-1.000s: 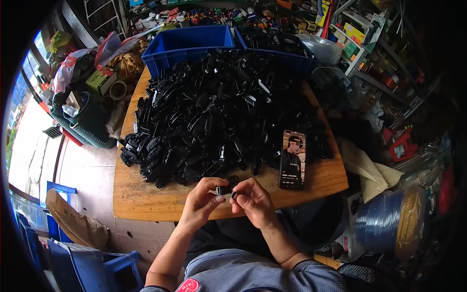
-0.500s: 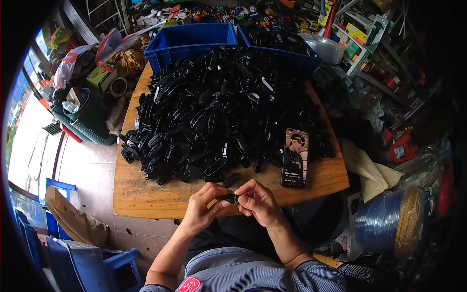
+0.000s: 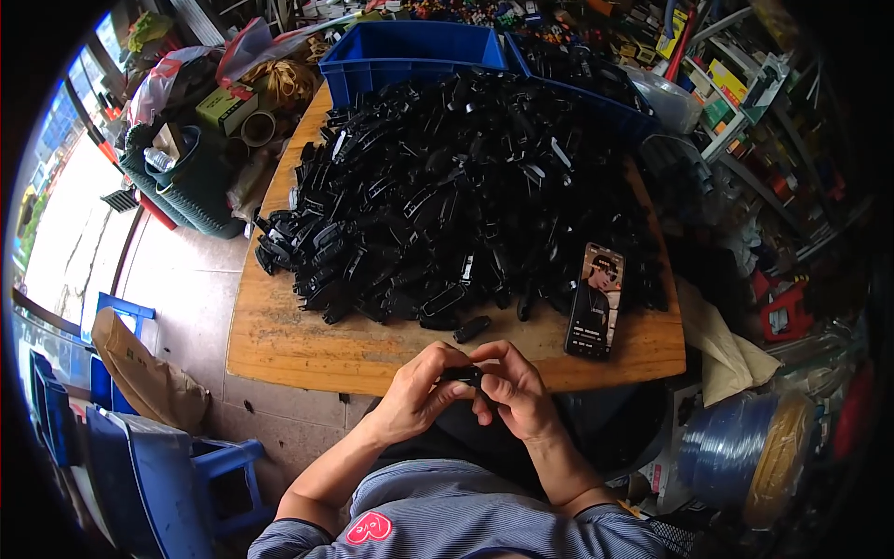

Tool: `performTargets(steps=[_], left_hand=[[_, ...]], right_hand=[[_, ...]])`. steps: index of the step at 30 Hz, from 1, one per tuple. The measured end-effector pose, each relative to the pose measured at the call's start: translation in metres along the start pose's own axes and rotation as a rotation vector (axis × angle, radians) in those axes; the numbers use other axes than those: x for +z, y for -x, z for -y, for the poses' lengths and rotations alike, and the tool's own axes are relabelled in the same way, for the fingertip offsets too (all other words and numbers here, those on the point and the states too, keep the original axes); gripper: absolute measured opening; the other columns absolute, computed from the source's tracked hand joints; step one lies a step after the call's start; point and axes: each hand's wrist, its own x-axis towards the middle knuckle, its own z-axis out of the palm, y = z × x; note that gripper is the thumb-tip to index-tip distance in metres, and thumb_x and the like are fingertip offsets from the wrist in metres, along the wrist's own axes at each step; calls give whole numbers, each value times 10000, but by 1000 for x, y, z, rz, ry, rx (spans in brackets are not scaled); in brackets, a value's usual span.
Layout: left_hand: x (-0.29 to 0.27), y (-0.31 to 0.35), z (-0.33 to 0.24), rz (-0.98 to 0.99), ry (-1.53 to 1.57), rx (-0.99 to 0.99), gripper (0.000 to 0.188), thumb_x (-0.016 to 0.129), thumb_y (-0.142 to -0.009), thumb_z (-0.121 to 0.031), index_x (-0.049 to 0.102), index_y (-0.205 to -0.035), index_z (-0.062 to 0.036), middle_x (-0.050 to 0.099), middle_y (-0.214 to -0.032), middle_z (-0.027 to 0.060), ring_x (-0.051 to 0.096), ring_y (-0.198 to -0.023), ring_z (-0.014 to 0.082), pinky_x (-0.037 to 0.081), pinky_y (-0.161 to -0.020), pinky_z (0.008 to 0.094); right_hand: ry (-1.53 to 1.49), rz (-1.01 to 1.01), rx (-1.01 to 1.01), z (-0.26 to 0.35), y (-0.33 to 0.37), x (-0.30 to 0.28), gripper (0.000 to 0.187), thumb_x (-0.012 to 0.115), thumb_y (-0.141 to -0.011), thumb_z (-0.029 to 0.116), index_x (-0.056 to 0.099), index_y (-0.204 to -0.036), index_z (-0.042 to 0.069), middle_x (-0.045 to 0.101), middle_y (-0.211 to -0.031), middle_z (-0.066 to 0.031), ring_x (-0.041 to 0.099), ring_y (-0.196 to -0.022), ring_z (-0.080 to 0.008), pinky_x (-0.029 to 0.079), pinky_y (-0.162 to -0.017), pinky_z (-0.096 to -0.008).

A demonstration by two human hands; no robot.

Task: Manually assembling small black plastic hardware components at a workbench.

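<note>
Between my two hands, at the near edge of the wooden table, is a small black plastic part. My left hand pinches it from the left, fingers bent over it. From the other side, my right hand grips its right end between thumb and fingers. The fingers hide much of the part, so its exact kind does not show. A similar loose black piece lies just beyond my hands. Behind it a big heap of black plastic parts covers most of the tabletop.
A phone with a lit screen lies right of the heap. Two blue bins stand at the far edge, the right one holding black parts. A blue stool is at lower left, and a wrapped spool at lower right.
The whole view has shifted, so the table and heap appear farther right and slightly higher. Both hands still hold the small black part, with only slight finger movement.
</note>
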Motion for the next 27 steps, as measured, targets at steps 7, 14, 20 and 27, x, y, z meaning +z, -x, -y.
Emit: performTargets(steps=[7,14,20,27], left_hand=[[0,-1,-15,18,156,12,248,580,-870,-180,519,-1006,18,534,-880,116,570,-765,211,453,-677,289],[3,1,-6,-14,349,-202,332,513,-921,-263,500,-1106,13,541,-917,74,529,-717,113,441,-673,248],[10,8,-5,42,418,-242,528,523,-890,-373,401,-1214,25,536,-796,58,517,-704,131,425,-663,249],[-29,-8,9,-240,1108,-248,387,488,-893,-326,469,-1105,-3,422,-636,17,380,-530,114,348,-514,233]], right_hand=[[46,163,-148,9,1,15,506,652,-830,247,425,-1212,5,574,-1026,-84,545,-933,-130,430,-791,-241],[508,-16,-335,11,-1,17,350,626,-851,232,544,-1129,35,518,-1091,-88,507,-967,-150,399,-834,-253],[771,-19,-555,16,-9,12,320,646,-828,295,598,-1004,32,538,-989,-100,519,-914,-178,445,-758,-287],[1756,-621,-528,27,-40,-27,396,698,-734,177,540,-1072,44,559,-888,-118,571,-785,-294,471,-661,-371]])
